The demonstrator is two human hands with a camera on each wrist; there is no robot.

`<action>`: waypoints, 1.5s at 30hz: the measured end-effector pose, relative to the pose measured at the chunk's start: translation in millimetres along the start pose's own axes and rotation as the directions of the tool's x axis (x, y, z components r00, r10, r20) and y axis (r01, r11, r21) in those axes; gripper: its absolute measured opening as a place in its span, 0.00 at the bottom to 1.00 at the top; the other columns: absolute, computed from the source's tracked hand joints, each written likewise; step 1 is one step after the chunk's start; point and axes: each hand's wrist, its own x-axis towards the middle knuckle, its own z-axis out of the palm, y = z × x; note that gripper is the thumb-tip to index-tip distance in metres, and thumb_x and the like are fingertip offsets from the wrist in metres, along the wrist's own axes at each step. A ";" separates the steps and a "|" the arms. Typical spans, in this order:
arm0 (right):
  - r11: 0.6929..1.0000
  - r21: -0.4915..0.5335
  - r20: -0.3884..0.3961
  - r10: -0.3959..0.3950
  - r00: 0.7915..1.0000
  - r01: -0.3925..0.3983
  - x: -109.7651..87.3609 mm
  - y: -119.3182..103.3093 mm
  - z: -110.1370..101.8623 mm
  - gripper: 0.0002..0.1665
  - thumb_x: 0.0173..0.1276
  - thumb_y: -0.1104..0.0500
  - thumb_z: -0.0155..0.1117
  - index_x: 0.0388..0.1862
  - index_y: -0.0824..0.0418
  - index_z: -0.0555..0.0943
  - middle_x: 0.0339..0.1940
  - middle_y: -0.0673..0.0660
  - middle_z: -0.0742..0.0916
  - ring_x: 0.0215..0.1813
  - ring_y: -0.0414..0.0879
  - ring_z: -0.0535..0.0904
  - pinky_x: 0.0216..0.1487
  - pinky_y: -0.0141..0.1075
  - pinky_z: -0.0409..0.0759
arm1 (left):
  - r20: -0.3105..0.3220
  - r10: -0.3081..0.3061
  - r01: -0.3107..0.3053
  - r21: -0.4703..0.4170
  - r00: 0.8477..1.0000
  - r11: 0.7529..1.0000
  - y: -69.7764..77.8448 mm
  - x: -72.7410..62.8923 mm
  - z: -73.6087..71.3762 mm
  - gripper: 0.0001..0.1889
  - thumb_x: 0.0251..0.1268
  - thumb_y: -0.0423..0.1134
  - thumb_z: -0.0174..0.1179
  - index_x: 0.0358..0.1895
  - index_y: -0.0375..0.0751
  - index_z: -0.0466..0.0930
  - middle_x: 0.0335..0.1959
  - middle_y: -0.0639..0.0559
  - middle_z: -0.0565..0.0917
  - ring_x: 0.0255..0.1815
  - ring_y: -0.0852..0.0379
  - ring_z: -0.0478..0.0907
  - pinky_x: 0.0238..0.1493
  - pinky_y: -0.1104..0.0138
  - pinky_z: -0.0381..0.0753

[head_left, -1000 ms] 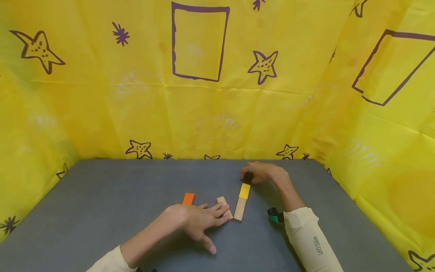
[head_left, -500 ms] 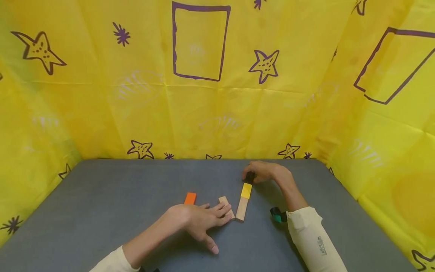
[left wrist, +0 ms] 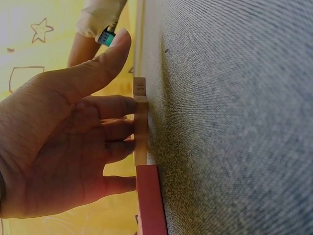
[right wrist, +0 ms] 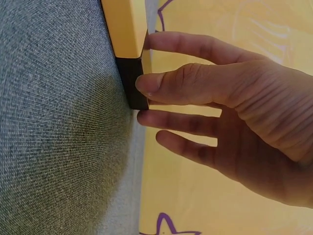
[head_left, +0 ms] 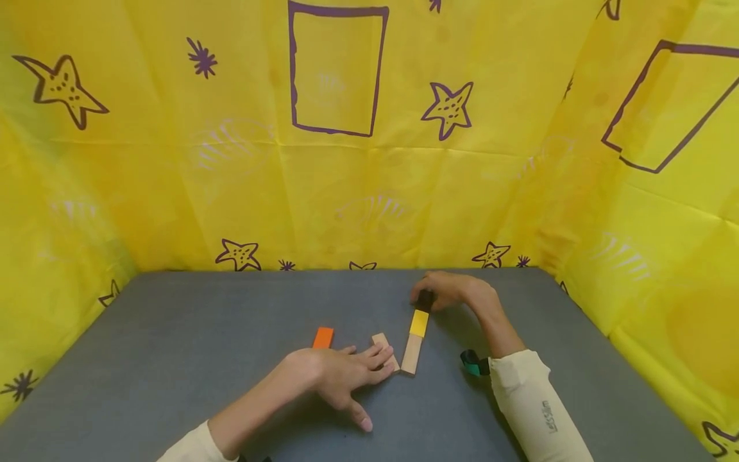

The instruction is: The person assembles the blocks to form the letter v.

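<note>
My left hand [head_left: 346, 375] lies with fingers spread and straight, fingertips on a plain wooden block [head_left: 378, 339] that slants on the grey table. An orange block [head_left: 324, 337] is partly hidden behind that wrist; in the left wrist view it sits by the little finger. Thumb and fingers of my right hand [head_left: 453, 292] pinch a black block [right wrist: 129, 81] at the far end of a row. End to end with it come a yellow block [head_left: 419, 323] and another plain wooden block [head_left: 412, 354], whose near end meets the slanted block's near end.
The grey table [head_left: 190, 340] reaches back to a yellow cloth [head_left: 340, 173] with purple drawings, which also hangs on both sides. A black and green strap [head_left: 473, 364] is at the right sleeve [head_left: 534, 398].
</note>
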 end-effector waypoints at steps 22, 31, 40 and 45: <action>0.999 -0.014 0.035 0.035 0.999 -0.034 3.0 -2.0 -0.9 0.29 0.64 0.68 0.74 0.64 0.56 0.82 0.59 0.60 0.83 0.58 0.53 0.78 0.63 0.47 0.81 | -0.010 -0.026 0.026 0.001 1.000 1.000 1.7 -2.0 -0.7 0.51 0.66 0.65 0.65 0.86 0.60 0.47 0.89 0.59 0.38 0.90 0.59 0.39 0.86 0.44 0.53; 0.999 -0.026 0.059 0.040 0.997 -0.039 3.3 -3.5 -1.0 0.27 0.65 0.67 0.75 0.63 0.56 0.82 0.59 0.58 0.84 0.58 0.51 0.78 0.65 0.46 0.80 | 0.000 -0.027 0.027 -0.009 1.000 1.000 1.8 -1.3 -2.4 0.51 0.66 0.65 0.65 0.86 0.61 0.47 0.89 0.59 0.38 0.90 0.59 0.39 0.86 0.45 0.53; 0.999 -0.017 0.060 0.046 0.997 -0.045 1.2 -1.0 -0.5 0.27 0.65 0.66 0.75 0.62 0.56 0.83 0.58 0.58 0.83 0.59 0.52 0.78 0.65 0.46 0.80 | -0.003 -0.024 0.024 -0.010 1.000 1.000 2.1 0.3 -1.3 0.51 0.66 0.65 0.65 0.86 0.60 0.47 0.89 0.59 0.38 0.90 0.59 0.39 0.86 0.46 0.53; 0.999 -0.024 0.060 0.045 0.997 -0.043 1.4 -1.9 0.2 0.25 0.66 0.66 0.75 0.61 0.57 0.83 0.58 0.59 0.83 0.58 0.51 0.78 0.66 0.48 0.79 | -0.007 -0.020 0.020 0.001 1.000 1.000 1.7 1.6 -0.7 0.51 0.66 0.66 0.64 0.86 0.60 0.46 0.89 0.58 0.39 0.90 0.59 0.39 0.86 0.47 0.53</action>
